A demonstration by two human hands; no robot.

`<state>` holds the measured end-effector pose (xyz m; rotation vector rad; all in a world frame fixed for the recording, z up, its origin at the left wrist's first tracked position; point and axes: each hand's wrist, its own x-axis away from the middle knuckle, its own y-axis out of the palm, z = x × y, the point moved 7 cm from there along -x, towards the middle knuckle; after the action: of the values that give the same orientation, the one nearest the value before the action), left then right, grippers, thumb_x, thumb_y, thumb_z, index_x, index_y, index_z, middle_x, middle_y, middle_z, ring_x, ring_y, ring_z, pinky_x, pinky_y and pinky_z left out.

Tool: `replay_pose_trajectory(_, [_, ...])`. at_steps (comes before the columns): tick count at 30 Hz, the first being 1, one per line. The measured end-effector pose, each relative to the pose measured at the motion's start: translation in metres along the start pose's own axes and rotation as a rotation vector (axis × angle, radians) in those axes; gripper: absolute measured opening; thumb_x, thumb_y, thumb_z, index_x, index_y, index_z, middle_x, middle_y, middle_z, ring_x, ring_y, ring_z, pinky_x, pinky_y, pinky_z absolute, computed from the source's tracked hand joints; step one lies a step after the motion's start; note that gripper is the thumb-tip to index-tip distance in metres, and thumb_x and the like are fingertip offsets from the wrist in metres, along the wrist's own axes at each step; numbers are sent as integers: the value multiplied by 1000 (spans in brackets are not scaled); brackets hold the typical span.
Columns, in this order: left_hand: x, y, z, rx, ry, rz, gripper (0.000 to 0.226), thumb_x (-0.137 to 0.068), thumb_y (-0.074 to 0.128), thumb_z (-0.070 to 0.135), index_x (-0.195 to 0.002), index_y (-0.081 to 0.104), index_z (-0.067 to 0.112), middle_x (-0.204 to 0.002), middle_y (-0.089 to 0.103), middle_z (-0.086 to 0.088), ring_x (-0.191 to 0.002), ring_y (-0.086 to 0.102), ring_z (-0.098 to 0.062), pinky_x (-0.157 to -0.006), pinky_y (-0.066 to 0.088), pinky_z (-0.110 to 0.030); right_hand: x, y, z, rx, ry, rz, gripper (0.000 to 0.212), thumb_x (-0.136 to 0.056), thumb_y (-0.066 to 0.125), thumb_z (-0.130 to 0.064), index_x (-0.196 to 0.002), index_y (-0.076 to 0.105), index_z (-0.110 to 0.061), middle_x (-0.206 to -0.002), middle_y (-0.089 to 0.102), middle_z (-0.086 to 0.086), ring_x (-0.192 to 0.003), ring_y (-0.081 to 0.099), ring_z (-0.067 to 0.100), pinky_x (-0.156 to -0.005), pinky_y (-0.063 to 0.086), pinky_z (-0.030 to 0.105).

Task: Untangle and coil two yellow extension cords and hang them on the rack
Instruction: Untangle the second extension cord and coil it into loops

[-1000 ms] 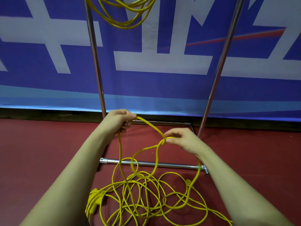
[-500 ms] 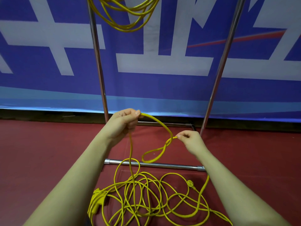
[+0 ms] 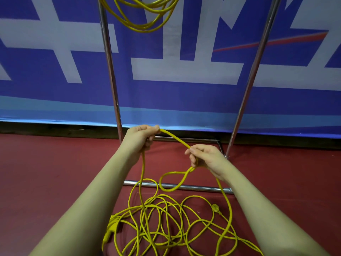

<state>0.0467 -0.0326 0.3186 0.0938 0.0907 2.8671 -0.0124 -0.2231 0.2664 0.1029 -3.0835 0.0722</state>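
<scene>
Now the hands [image 3: 206, 157] have closed together along the cord [image 3: 173, 137].

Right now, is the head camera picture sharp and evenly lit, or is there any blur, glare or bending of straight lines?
Head view: sharp overall; both hands, left and right, and the yellow cord between them show no motion blur. Head view: light is soft and even, with faint highlights on the rack poles. Head view: wide-angle distortion splays the poles apart and stretches the forearms at the bottom edge.
</scene>
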Motion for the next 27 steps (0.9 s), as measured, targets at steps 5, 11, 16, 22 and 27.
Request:
replay_pose_trajectory(5, [3,-3,-5,-314,-113,-148,22,-92,60,15,-70,61,11,-54,53,0,-45,45,-12,-46,35,-19,4,-13,0,10,43,39,24,-96,50,-13,-79,66,-5,-49,49,-1,-40,39,10,-46,29,21])
replay_pose_trajectory(11, [19,27,-14,-450,-137,-475,28,-99,51,21,-84,68,4,-54,49,1,-40,34,-9,-41,27,-18,4,4,-14,47,34,-46,25,-93,54,-14,-75,67,-3,-43,44,0,-33,31,9,-42,24,19])
replay_pose_trajectory(16, [17,32,-11,-409,-78,-456,27,-98,52,25,-82,67,9,-51,38,5,-42,24,-8,-41,17,-18,5,2,-28,68,18,-78,26,-93,54,-16,-76,67,-2,-43,44,1,-33,34,11,-42,27,20])
replay_pose_trajectory(22, [11,25,1,-353,67,-270,28,-94,60,24,-70,68,12,-50,33,4,-42,24,-8,-41,18,-18,9,5,-22,48,56,-167,24,-85,58,-23,-75,64,-3,-47,51,3,-51,59,18,-56,48,28])
replay_pose_trajectory(27, [9,21,3,-306,91,-213,27,-95,58,22,-73,68,9,-45,36,11,-41,24,-4,-40,19,-16,8,0,-14,55,33,-180,16,-90,54,-11,-79,64,-4,-58,62,4,-71,68,18,-68,52,23])
